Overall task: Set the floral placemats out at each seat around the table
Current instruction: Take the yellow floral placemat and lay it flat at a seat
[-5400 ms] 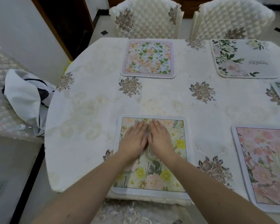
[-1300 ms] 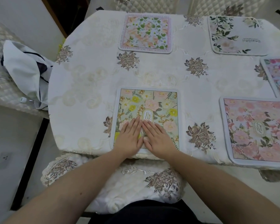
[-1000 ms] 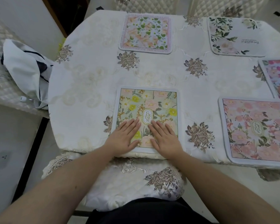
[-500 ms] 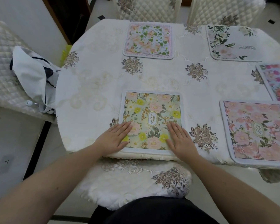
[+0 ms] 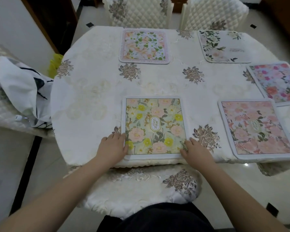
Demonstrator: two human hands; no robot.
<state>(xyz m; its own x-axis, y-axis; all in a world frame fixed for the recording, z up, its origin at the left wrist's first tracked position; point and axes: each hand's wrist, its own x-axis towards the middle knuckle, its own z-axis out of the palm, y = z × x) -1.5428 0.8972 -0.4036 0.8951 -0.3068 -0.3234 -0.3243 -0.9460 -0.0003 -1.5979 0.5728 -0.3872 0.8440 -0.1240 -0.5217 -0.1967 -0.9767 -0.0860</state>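
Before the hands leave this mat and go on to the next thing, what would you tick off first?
1. GARDEN placemat flat on the tablecloth: ok.
2. Its near edge on the table, not hanging over: ok, though close to the rim.
3. Squared to the chair seat below: ok, roughly centred.
4. Left hand and right hand flat at the mat's near corners, gripping nothing: ok.
5. Other places set: pink placemat, green-leaf placemat, white placemat, purple placemat: ok.
6. Seat at the table's left end, by the white cloth: not ok, no mat.
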